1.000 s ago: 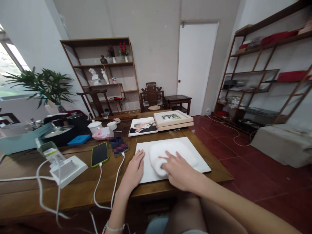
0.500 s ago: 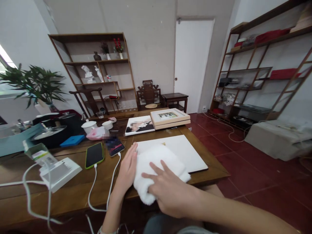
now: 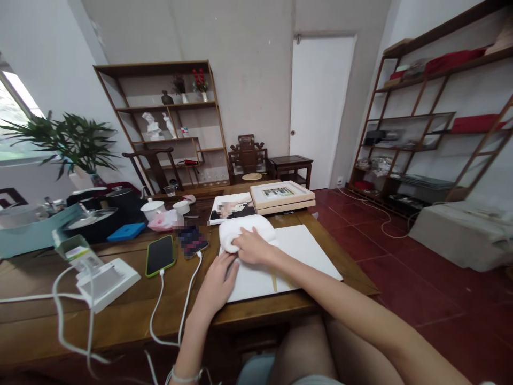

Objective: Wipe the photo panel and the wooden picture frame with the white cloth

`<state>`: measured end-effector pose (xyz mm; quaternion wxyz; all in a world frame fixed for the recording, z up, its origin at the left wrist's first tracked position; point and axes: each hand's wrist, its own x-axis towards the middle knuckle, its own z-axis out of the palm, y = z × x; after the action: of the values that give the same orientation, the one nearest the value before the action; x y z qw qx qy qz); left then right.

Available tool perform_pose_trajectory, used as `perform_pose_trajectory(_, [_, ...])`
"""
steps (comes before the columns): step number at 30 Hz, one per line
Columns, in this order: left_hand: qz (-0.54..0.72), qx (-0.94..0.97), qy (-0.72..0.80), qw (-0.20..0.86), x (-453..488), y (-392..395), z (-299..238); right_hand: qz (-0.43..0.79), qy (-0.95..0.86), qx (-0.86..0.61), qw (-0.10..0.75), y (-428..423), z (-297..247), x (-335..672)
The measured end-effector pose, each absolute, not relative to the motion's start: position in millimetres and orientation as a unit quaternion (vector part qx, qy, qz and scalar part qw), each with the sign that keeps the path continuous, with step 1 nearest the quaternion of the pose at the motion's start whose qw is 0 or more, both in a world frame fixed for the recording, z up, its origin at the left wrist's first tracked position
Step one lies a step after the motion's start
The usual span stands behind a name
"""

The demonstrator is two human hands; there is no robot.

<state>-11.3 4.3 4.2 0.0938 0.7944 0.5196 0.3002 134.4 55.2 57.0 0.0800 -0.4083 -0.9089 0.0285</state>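
Note:
A flat white board [image 3: 304,251] lies on the wooden table [image 3: 120,315] in front of me. My right hand [image 3: 250,247] presses down on a folded white cloth [image 3: 240,229] at the board's far left corner, fingers curled over it. My left hand [image 3: 216,280] lies flat on the board's near left edge, fingers stretched out, holding nothing.
Two phones on white charging cables, one in a green case [image 3: 161,254] and one with its screen lit [image 3: 192,240], lie left of the board. A stack of picture frames [image 3: 281,197] and a photo print [image 3: 232,207] sit behind it. A white box [image 3: 108,280], pots and a plant [image 3: 68,144] fill the left side.
My right hand has carried the white cloth from the board's near left edge up to its far left corner. My left hand stayed at the board's left edge.

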Motion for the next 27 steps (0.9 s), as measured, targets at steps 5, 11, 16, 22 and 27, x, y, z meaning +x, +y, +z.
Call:
perform_pose_trajectory(5, [0.289,0.782,0.542,0.105,-13,6,1,0.035,-0.898,-0.427,0.096,55,45,168])
perform_pose_trajectory(11, [0.294,0.773,0.548,0.125,-13,7,-3,0.028,-0.857,-0.503,0.110,37,34,248])
perform_pose_trajectory(16, [0.303,0.765,0.564,0.073,-11,4,-2,0.014,-0.839,-0.533,0.106,-21,27,273])
perform_pose_trajectory(22, [0.222,0.664,0.711,-0.062,2,-10,8,0.021,-0.868,-0.482,0.116,-82,22,296])
perform_pose_trajectory(27, [0.204,0.631,0.748,0.008,6,-16,18,-0.020,-0.814,-0.548,0.191,-45,2,309])
